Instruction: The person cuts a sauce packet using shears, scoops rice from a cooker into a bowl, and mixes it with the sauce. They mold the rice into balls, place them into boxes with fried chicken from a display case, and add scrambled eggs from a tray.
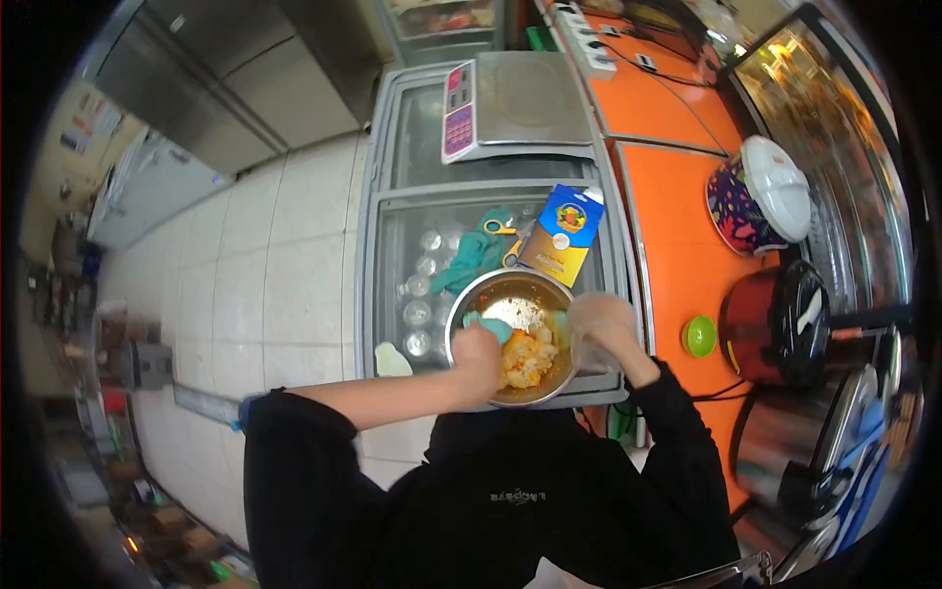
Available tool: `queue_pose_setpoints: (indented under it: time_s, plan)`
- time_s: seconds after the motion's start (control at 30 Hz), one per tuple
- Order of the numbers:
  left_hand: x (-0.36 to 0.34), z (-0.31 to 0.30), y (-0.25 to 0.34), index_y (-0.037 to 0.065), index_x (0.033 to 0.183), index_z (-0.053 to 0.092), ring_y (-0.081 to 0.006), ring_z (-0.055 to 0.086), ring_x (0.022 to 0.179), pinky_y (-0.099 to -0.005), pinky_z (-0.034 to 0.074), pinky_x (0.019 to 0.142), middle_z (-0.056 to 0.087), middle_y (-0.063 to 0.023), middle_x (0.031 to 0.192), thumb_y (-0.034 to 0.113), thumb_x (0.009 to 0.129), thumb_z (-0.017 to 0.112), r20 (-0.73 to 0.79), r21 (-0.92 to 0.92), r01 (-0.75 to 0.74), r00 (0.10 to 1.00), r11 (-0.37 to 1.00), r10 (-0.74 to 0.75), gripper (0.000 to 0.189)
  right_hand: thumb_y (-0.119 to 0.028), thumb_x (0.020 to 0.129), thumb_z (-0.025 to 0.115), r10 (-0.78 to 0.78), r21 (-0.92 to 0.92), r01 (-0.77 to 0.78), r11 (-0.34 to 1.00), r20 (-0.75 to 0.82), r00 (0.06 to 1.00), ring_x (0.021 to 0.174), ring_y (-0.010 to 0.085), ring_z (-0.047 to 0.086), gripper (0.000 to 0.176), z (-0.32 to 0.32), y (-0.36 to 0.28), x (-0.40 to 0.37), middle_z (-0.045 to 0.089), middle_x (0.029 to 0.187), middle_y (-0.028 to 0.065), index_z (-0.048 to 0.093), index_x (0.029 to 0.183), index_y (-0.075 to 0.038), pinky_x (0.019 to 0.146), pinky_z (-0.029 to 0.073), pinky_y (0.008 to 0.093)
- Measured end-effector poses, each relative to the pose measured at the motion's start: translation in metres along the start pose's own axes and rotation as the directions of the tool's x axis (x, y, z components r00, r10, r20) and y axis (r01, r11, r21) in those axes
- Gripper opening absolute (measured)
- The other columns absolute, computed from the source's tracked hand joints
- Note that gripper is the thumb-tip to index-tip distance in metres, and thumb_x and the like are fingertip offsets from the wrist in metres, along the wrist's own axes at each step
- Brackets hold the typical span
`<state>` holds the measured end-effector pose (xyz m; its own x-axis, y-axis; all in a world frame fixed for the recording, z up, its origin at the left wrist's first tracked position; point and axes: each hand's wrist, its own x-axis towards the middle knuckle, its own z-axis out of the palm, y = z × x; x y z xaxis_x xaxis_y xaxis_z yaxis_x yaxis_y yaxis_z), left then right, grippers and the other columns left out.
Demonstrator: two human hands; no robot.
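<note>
A metal pot stands close in front of me, with pale, chunky food streaked orange inside. At its left rim my left hand is closed on a soft-looking teal piece, perhaps cloth, that reaches over the inside of the pot. My right hand is at the right rim, smeared by motion; something clear, like a thin plastic glove, seems to cover it. Its fingers cannot be made out. Just beyond the pot lie a teal cloth, yellow-handled scissors and a blue and yellow box.
A flat scale rests farther back on the glass-topped freezer. Along the orange counter at right are a patterned pot with a white lid, a green bowl and a dark red cooker. A pale scrap lies left.
</note>
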<state>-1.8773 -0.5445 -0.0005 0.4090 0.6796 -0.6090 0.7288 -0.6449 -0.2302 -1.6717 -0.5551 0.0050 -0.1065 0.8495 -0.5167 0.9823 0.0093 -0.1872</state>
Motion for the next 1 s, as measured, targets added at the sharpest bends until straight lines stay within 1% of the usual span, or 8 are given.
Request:
queue_pose_setpoints:
  time_s: [0.03, 0.07, 0.17, 0.37, 0.63, 0.87, 0.93, 1.0]
  plan:
    - [0.01, 0.011, 0.004, -0.004, 0.109, 0.062, -0.0259, 0.068, 0.086, -0.0359, 0.055, 0.065, 0.068, -0.012, 0.094, 0.01, 0.08, 0.063, 0.005, -0.025, -0.067, 0.998, 0.997, 0.067, 0.033, -0.015, 0.076, 0.055, 0.059, 0.17, -0.036, 0.985, -0.132, 0.989, 0.074, 0.0311, 0.068, 0.018, 0.027, 0.009, 0.003, 0.066, 0.07, 0.0165, 0.071, 0.072, -0.008, 0.062, 0.053, 0.0402]
    - [0.014, 0.018, 0.008, -0.005, 0.109, 0.062, -0.0273, 0.069, 0.085, -0.0377, 0.055, 0.066, 0.068, -0.0136, 0.093, 0.009, 0.078, 0.064, 0.018, -0.07, -0.134, 0.991, 0.988, 0.136, 0.034, -0.016, 0.076, 0.057, 0.108, 0.203, -0.102, 0.974, -0.018, 0.994, 0.076, 0.0319, 0.068, 0.017, 0.032, -0.001, -0.011, 0.067, 0.074, 0.0165, 0.071, 0.076, -0.007, 0.064, 0.054, 0.0409]
    - [-0.013, -0.043, -0.012, -0.006, 0.13, 0.049, -0.0271, 0.067, 0.092, -0.0368, 0.055, 0.072, 0.068, -0.0162, 0.102, 0.013, 0.08, 0.064, 0.34, -0.048, -0.385, 0.861, 0.922, 0.378, 0.056, -0.016, 0.077, 0.06, 0.278, 0.291, -0.251, 0.923, -0.054, 0.959, 0.076, 0.0332, 0.067, 0.013, 0.061, -0.055, -0.057, 0.067, 0.075, 0.0156, 0.068, 0.079, -0.005, 0.066, 0.053, 0.0434]
    - [-0.024, -0.012, -0.023, -0.007, 0.146, 0.005, -0.0354, 0.067, 0.086, -0.0442, 0.053, 0.073, 0.066, -0.0257, 0.093, 0.012, 0.078, 0.059, 0.139, -0.399, -0.254, 0.933, 0.881, 0.331, 0.089, -0.012, 0.079, 0.058, 0.356, 0.484, -0.204, 0.851, -0.246, 0.902, 0.075, 0.0336, 0.066, 0.01, 0.099, -0.144, -0.064, 0.065, 0.074, 0.0167, 0.063, 0.077, -0.003, 0.065, 0.053, 0.0422]
    - [-0.025, 0.089, -0.059, -0.008, 0.145, 0.0, -0.0474, 0.06, 0.067, -0.0529, 0.049, 0.067, 0.063, -0.0284, 0.075, 0.02, 0.086, 0.047, -0.197, -0.758, -0.19, 0.979, 0.624, 0.058, 0.08, -0.009, 0.081, 0.054, 0.327, 0.415, -0.177, 0.893, -0.326, 0.887, 0.073, 0.0318, 0.065, 0.014, 0.105, -0.187, -0.074, 0.065, 0.077, 0.0158, 0.059, 0.092, -0.001, 0.064, 0.052, 0.0418]
    - [-0.027, 0.121, -0.05, 0.005, 0.149, -0.001, -0.0487, 0.06, 0.068, -0.0545, 0.048, 0.068, 0.063, -0.0318, 0.079, 0.019, 0.086, 0.05, -0.253, -0.834, -0.2, 0.967, 0.515, -0.033, 0.082, -0.021, 0.086, 0.055, 0.296, 0.193, -0.224, 0.955, -0.615, 0.731, 0.061, 0.0266, 0.061, 0.01, 0.131, -0.152, -0.049, 0.059, 0.066, 0.0092, 0.058, 0.086, -0.011, 0.05, 0.048, 0.0388]
    - [-0.033, 0.137, -0.058, 0.006, 0.149, -0.001, -0.0476, 0.061, 0.067, -0.0534, 0.049, 0.065, 0.063, -0.0302, 0.078, 0.016, 0.086, 0.05, -0.394, -0.832, -0.337, 0.918, 0.441, -0.041, 0.082, -0.021, 0.087, 0.054, 0.235, 0.207, -0.122, 0.971, -0.718, 0.655, 0.057, 0.0272, 0.059, 0.012, 0.128, -0.159, -0.051, 0.059, 0.066, 0.0097, 0.057, 0.08, -0.011, 0.047, 0.046, 0.0373]
    - [-0.039, 0.137, -0.064, 0.006, 0.149, 0.005, -0.0455, 0.061, 0.065, -0.0517, 0.049, 0.061, 0.063, -0.0275, 0.075, 0.014, 0.085, 0.052, -0.44, -0.841, -0.386, 0.895, 0.378, -0.066, 0.08, -0.018, 0.086, 0.052, 0.268, 0.073, -0.297, 0.952, -0.665, 0.697, 0.057, 0.026, 0.059, 0.013, 0.106, -0.13, -0.056, 0.059, 0.066, 0.0099, 0.057, 0.076, -0.011, 0.047, 0.046, 0.0382]
